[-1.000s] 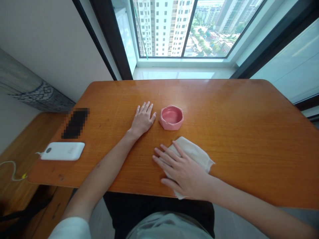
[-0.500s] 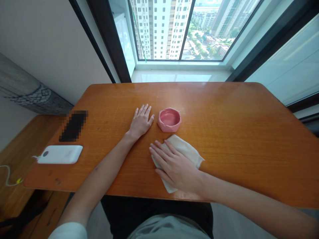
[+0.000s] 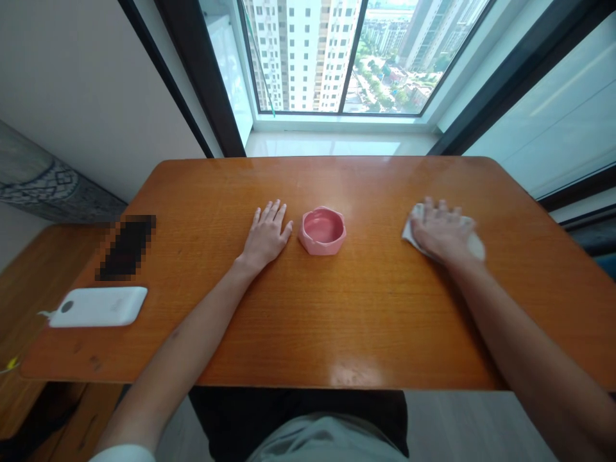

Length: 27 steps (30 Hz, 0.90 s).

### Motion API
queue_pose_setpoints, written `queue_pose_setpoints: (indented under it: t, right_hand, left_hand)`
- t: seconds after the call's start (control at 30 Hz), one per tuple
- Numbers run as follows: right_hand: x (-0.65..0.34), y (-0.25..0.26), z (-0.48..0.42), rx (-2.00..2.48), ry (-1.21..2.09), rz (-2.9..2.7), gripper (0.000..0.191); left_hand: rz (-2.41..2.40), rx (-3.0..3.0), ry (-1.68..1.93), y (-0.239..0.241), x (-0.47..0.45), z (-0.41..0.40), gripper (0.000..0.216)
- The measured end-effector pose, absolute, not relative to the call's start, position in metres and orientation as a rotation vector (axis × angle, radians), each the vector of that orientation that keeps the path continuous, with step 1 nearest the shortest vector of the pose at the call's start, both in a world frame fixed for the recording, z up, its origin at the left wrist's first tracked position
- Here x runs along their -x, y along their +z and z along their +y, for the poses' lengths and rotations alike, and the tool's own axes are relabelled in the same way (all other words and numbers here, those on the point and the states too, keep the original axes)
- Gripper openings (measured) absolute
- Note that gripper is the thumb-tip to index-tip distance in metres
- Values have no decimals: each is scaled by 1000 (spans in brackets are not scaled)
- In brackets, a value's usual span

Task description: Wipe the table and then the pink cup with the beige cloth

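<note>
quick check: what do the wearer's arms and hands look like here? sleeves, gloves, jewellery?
Both hands are bare: left hand, right hand. No gloves, rings, watch or bands visible. Forearms are uncovered; a short white sleeve edge shows at the left upper arm. The right arm shows no sleeve in view.

table (image 3: 366,321): glossy orange wood | window (image 3: 337,58): dark-framed, high-rise towers outside, bright daylight | wall (image 3: 81,96): plain white, left | side bench (image 3: 29,282): lower, wooden, left

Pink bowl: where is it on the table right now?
In the head view, the pink bowl sits near the middle of the wooden table, just right of the flat left hand and well left of the right hand pressing a cloth.
</note>
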State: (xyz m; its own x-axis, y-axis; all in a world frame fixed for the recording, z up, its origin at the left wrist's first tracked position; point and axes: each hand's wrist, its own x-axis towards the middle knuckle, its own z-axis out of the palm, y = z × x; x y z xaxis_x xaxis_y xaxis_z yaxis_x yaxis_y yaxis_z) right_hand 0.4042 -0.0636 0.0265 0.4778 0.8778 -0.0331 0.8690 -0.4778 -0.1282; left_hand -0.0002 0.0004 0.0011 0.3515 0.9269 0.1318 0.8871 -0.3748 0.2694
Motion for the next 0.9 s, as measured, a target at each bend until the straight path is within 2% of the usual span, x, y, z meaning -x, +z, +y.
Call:
queue_pose_setpoints:
  t: [0.1, 0.2, 0.3, 0.4, 0.5, 0.57, 0.67, 0.77, 0.83, 0.9]
  right_hand:
    - [-321, 17, -104, 2113, 37, -2177, 73]
    - [-281, 10, -153, 1797, -25, -2426, 70]
    - [-322, 11, -144, 2002, -24, -2321, 68]
    - [-397, 20, -84, 2441, 25, -1843, 74]
    - [-424, 27, -50, 2613, 126, -1576, 78]
    - [-396, 28, -69, 2496, 72, -1792, 76]
    - [-317, 24, -149, 1923, -1, -2390, 69]
    - [-274, 19, -223, 1420, 90, -2707, 74]
    - [-291, 17, -237, 1471, 91, -2666, 74]
    - [-342, 13, -226, 1763, 28, -2474, 69]
  left_hand:
    - [1665, -2447, 381, 2, 1, 0, 66]
    - [1673, -2447, 370, 2, 0, 0, 66]
    - [1673, -2454, 368, 3, -1, -1, 66]
    - [1669, -2450, 379, 3, -1, 0, 67]
    - [1661, -2450, 403, 2, -1, 0, 67]
    - [1656, -2454, 418, 0, 0, 1, 66]
    - [1657, -2454, 425, -2, 1, 2, 65]
    - [1660, -2451, 426, -3, 2, 2, 64]
    - [1658, -2453, 430, -3, 2, 2, 65]
    - [1654, -2453, 430, -3, 1, 2, 65]
